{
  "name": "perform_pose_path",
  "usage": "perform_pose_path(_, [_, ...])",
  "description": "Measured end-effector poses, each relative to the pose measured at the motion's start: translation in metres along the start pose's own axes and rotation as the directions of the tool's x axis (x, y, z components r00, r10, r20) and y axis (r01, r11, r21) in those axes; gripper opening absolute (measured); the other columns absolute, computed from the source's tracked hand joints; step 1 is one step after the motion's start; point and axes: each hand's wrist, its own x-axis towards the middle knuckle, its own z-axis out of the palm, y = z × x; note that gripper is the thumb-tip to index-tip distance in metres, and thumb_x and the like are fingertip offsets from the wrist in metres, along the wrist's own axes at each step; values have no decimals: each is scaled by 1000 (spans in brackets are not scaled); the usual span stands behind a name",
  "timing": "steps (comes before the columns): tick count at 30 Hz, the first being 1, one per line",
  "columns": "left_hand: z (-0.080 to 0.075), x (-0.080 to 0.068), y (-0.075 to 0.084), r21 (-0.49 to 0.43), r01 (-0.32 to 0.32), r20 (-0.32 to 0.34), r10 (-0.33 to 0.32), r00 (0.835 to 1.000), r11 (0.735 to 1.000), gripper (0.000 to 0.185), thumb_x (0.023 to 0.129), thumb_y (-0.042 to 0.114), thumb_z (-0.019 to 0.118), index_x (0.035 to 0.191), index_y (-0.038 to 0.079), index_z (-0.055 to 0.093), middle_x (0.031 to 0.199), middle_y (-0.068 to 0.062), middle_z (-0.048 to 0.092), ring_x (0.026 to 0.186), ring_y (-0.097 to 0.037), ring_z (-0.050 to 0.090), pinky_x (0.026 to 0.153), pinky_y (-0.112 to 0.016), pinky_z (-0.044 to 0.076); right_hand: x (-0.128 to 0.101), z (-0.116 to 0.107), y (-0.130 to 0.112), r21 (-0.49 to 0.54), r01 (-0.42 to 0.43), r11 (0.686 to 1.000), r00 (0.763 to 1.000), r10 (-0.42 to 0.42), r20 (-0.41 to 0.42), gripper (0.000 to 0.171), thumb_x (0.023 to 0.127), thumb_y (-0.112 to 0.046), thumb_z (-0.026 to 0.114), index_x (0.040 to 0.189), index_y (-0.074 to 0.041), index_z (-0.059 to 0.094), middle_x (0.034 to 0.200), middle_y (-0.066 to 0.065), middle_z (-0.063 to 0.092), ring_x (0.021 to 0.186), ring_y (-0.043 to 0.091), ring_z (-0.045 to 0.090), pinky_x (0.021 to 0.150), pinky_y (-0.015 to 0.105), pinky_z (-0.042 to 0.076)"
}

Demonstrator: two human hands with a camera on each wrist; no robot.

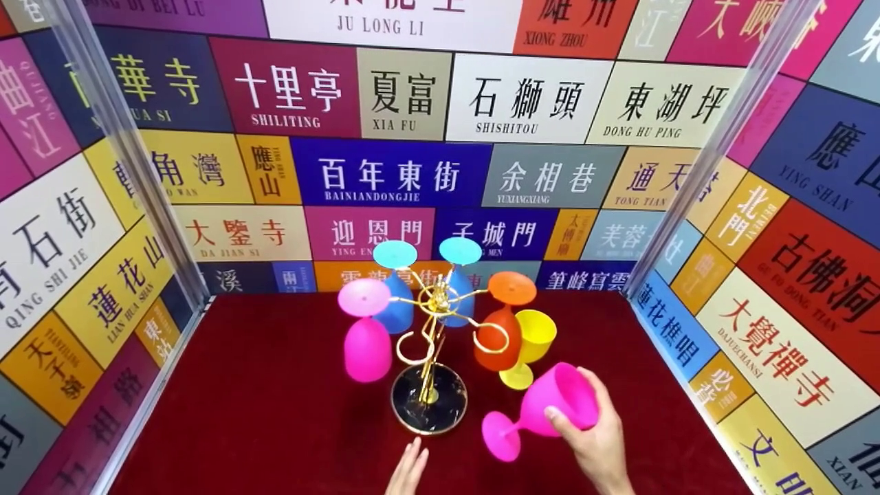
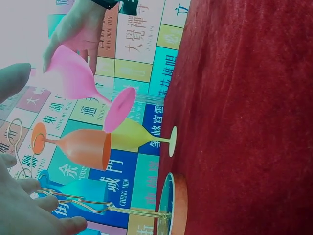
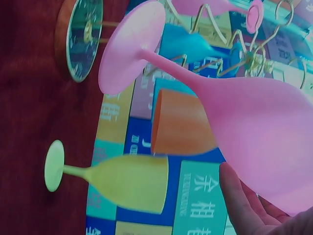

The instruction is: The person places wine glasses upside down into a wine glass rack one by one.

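My right hand (image 1: 597, 432) grips a bright pink goblet (image 1: 560, 399) by its bowl, with the thumb on the near side and the fingers round the far side. The goblet tilts, its foot pointing left and down. Left of it stands a gold wire glass rack (image 1: 438, 302) on a round black base (image 1: 430, 400). Another pink goblet (image 1: 368, 349) hangs upside down on the rack's left, an orange goblet (image 1: 498, 340) on its right. My left hand (image 1: 408, 469) is in front of the base, fingers extended and holding nothing; in the left wrist view its fingers (image 2: 36, 203) overlap the rack.
Two blue goblets (image 1: 399, 302) hang at the rack's back. A yellow goblet (image 1: 536, 337) stands upright on the dark red cloth (image 1: 275, 412), behind the held one. Panels with coloured sign blocks (image 1: 392, 172) enclose the back and sides, with clear corner posts (image 1: 722, 137).
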Motion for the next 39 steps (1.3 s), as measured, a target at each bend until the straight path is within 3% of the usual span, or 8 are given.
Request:
perform_pose_path(6, [-2,6,1,-5,3,6,-3,1000,1000,53,101,38,29,137,2,43,153,-4,30,143,-11,23,115,-16,19,-11,15,16,51,31,998,999,-33,33,78,66,-3,80,134,-19,48,115,-8,60,95,3,61,78,18,52])
perform_pose_path(12, [-3,9,4,-2,18,4,-18,1000,1000,53,101,39,30,136,2,44,152,-4,31,143,-10,23,114,-16,20,-27,30,15,135,125,983,988,-136,75,77,63,-3,78,134,-11,48,115,0,64,97,7,63,80,20,52])
perform_pose_path(16, [-2,11,7,13,40,-4,-40,999,999,54,100,41,31,134,0,46,152,-1,32,143,-9,25,114,-14,20,-36,40,13,153,138,979,981,-156,114,78,62,-5,78,134,-12,48,115,1,64,98,8,63,81,23,53])
perform_pose_path(21, [0,11,5,68,21,-13,-20,1000,997,59,101,44,25,136,0,44,152,1,31,143,-7,23,114,-14,20,-44,49,13,138,113,984,979,-134,153,78,61,-9,78,133,-17,49,119,1,63,98,8,63,83,24,53])
perform_pose_path(27, [2,10,1,106,-11,-18,13,1000,994,57,101,44,21,144,8,34,153,3,28,143,-5,23,113,-13,19,-54,57,12,113,55,992,978,-76,195,77,62,-13,77,133,-18,49,121,3,63,97,8,63,82,25,52])
perform_pose_path(31, [4,8,0,125,-23,-45,29,999,992,56,101,43,25,140,5,39,152,3,31,142,-5,25,113,-13,22,-60,63,11,142,-12,990,968,-24,249,78,63,-13,76,134,-21,47,119,4,63,96,9,64,80,26,53])
perform_pose_path(34, [6,7,1,151,22,-62,-13,998,988,54,100,45,30,140,11,41,150,9,33,139,0,27,111,-11,21,-64,67,8,168,-58,984,956,6,293,78,63,-12,75,135,-23,45,117,6,63,94,10,64,77,27,54])
perform_pose_path(39, [6,2,5,189,142,-35,-137,990,972,52,97,51,30,145,30,30,147,24,28,134,14,24,106,-3,16,-69,72,2,201,-89,976,937,14,348,79,65,-10,74,137,-21,43,119,8,62,95,11,64,76,28,55])
